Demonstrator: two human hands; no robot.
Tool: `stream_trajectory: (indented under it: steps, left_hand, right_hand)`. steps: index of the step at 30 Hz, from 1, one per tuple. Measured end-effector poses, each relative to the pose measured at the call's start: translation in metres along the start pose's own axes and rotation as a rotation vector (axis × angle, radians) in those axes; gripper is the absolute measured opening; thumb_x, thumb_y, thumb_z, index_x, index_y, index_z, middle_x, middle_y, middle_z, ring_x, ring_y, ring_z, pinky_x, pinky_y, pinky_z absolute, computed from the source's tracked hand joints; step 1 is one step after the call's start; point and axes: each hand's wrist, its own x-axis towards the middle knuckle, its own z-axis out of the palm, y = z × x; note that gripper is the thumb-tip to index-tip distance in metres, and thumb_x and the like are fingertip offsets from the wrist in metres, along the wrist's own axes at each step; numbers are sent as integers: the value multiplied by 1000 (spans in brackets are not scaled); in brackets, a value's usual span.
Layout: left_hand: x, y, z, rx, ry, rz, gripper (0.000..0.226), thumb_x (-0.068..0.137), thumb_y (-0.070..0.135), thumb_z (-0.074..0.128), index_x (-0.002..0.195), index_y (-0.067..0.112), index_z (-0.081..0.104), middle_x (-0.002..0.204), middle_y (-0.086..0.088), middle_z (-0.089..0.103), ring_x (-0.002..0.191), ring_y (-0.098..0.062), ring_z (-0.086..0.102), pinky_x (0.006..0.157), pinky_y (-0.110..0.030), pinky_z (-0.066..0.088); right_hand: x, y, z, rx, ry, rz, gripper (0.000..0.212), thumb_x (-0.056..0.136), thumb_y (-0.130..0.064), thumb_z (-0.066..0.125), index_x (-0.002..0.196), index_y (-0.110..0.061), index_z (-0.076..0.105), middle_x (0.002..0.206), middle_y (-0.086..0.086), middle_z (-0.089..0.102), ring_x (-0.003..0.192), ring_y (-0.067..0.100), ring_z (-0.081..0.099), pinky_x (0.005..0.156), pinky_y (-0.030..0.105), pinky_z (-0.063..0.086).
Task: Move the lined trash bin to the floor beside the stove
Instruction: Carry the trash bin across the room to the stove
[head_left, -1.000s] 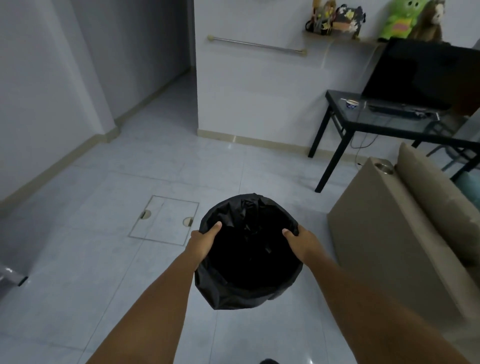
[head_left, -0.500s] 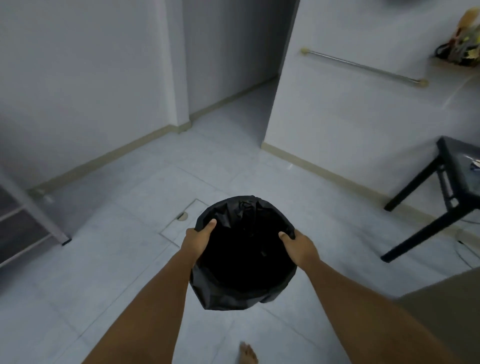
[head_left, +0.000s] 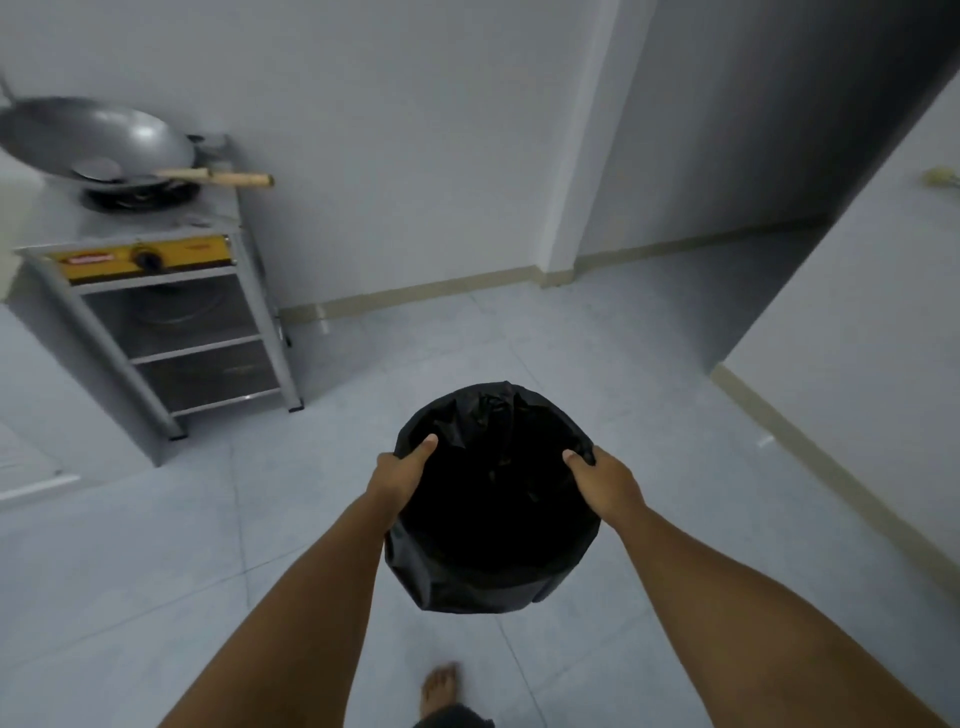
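A round trash bin (head_left: 491, 525) lined with a black bag hangs in the air in front of me, above the tiled floor. My left hand (head_left: 399, 477) grips its left rim and my right hand (head_left: 605, 480) grips its right rim, thumbs inside the liner. The stove (head_left: 156, 301), a grey metal stand with a yellow control panel and shelves below, stands at the far left against the wall. The bin is to the right of the stove and nearer to me, well apart from it.
A large wok (head_left: 98, 140) with a wooden handle sits on the stove. Bare tiled floor (head_left: 395, 353) lies between the stove and the wall corner. A hallway (head_left: 727, 270) opens at the back right, a white wall (head_left: 852, 332) stands on the right. My bare foot (head_left: 440, 686) is below the bin.
My view has swung left while I carry the bin: the black table and sofa have left the frame and the stove with the wok has come into view. Both hands keep their grip.
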Motion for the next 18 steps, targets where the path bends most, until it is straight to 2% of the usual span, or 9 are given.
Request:
stream_trajectory:
  steps: [9, 12, 15, 18]
  left_hand:
    - [78, 20, -57, -128, 169, -58, 121, 60, 80, 64, 149, 2, 40, 146, -21, 52, 131, -42, 53, 111, -52, 42]
    - [112, 37, -72, -166, 199, -59, 108, 72, 73, 65, 149, 1, 39, 146, -22, 52, 131, -42, 53, 111, -53, 43]
    - [147, 62, -86, -196, 231, -57, 107, 71, 71, 67, 147, 0, 41, 143, -22, 55, 128, -42, 55, 109, -51, 45]
    - [175, 77, -93, -191, 240, -79, 126, 52, 81, 66, 147, 2, 42, 142, -21, 55, 127, -42, 56, 108, -52, 46]
  right_hand:
    - [108, -97, 48, -103, -194, -154, 60, 94, -55, 47, 142, -19, 53, 137, 11, 61, 123, 34, 58, 104, 44, 47]
    - [147, -132, 63, -120, -230, -166, 61, 95, -54, 48, 143, -17, 52, 140, 12, 60, 127, 35, 56, 106, 44, 46]
    - [186, -164, 76, -129, -242, -184, 62, 95, -53, 48, 145, -16, 50, 141, 12, 59, 128, 35, 55, 107, 45, 45]
    - [218, -183, 84, -146, -264, -191, 63, 95, -54, 48, 145, -16, 49, 139, 13, 59, 126, 35, 56, 106, 46, 45]
